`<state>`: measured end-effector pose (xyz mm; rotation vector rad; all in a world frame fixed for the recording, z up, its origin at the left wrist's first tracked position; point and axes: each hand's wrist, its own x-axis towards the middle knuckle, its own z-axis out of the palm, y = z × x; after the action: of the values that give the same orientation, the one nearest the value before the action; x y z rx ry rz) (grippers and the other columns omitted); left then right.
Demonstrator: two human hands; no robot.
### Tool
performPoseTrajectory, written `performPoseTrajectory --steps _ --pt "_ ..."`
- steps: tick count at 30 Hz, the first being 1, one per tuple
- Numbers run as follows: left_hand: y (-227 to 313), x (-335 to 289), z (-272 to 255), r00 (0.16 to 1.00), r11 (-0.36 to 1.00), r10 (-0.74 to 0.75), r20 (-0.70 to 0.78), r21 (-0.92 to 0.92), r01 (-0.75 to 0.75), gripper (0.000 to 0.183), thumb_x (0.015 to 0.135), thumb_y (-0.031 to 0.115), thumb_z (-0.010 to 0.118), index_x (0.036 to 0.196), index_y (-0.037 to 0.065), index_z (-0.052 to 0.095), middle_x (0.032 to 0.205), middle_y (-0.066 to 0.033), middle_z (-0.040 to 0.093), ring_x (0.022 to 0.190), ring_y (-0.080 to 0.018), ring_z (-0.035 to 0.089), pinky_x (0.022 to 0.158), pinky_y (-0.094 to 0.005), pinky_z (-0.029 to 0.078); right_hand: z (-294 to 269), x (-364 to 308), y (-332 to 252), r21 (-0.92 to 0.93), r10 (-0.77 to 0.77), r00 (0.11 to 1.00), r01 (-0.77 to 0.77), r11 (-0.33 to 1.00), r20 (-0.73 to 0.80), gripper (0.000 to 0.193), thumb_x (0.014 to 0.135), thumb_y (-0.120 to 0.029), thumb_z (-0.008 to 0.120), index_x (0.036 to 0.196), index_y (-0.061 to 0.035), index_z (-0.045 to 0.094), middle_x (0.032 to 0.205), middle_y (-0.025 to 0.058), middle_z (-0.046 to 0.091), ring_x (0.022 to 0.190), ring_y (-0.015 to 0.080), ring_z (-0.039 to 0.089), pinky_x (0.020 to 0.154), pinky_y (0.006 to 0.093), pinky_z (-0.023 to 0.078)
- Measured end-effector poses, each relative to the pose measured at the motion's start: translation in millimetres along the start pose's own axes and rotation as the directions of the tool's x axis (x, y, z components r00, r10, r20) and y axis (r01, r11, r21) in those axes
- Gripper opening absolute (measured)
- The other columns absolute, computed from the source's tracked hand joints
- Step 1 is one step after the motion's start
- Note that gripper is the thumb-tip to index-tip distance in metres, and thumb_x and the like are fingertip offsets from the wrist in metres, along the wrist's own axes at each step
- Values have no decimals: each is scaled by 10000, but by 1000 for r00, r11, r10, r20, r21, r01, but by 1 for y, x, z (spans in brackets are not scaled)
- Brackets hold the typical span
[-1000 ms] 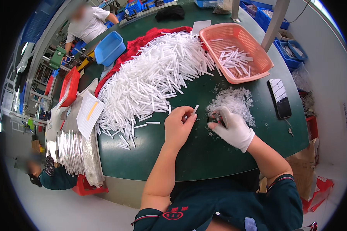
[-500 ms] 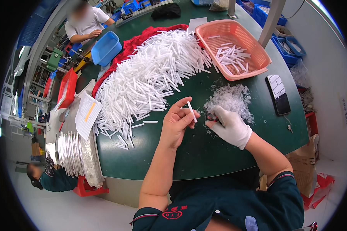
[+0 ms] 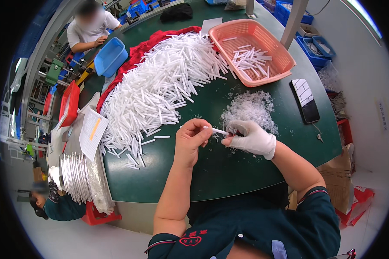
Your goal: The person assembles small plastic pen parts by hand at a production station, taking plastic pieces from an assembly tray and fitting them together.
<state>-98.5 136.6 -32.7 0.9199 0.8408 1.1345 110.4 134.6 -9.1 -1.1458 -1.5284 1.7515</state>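
Stick (image 3: pixel 220 131) gripped in left hand's (image 3: pixel 190 140) fingers | gloved right hand's (image 3: pixel 256 139) fingers curled at stick's end, grip unclear | scraps (image 3: pixel 250 105), pile (image 3: pixel 147 90), basket (image 3: pixel 274 43) on worktop (image 3: pixel 242 177)

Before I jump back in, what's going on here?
The person's bare left hand holds a white stick, its other end at the gloved right hand. Clear scraps lie heaped beyond, on the green table. A pile of white sticks sits to the left, and a pink basket holds some more.
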Motion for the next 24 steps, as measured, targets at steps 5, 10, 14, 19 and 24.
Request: performPoseTrajectory --steps 5,10,14,19,24 --pt "3 3 0 995 987 33 -90 -155 -47 80 836 73 661 879 37 604 766 -45 594 609 -102 530 507 -242 406 -10 -6 -15 136 63 980 -38 990 -188 262 834 -217 705 771 -45 517 623 -36 453 556 59 381 486 233 319" --pt "6 1 -1 996 974 -26 -90 -225 5 90 843 90 656 878 50 584 784 -76 627 627 -131 582 521 -271 457 -15 1 1 -248 -217 932 146 958 -289 263 810 -194 718 784 -32 512 642 0 471 578 80 413 516 242 357" --pt "6 1 1 994 970 -69 -81 -237 48 103 846 78 639 912 56 563 804 -101 652 646 -156 625 545 -285 498 1 1 2 -309 -230 929 137 941 -289 275 772 -205 751 811 -27 544 640 22 464 600 98 411 552 261 393" --pt "4 0 11 995 983 -94 -15 -157 91 117 845 68 626 936 49 554 825 -109 655 652 -160 628 549 -279 505 8 6 16 -204 -351 880 298 932 -320 190 794 -119 723 904 -27 599 692 2 526 638 71 435 587 234 408" --pt "5 -3 17 976 983 -164 146 -54 174 165 848 90 639 983 39 560 853 -103 655 662 -140 622 559 -261 498 9 9 22 -59 -339 877 340 939 -340 159 813 -96 697 913 -16 604 708 1 550 650 65 456 593 232 412"
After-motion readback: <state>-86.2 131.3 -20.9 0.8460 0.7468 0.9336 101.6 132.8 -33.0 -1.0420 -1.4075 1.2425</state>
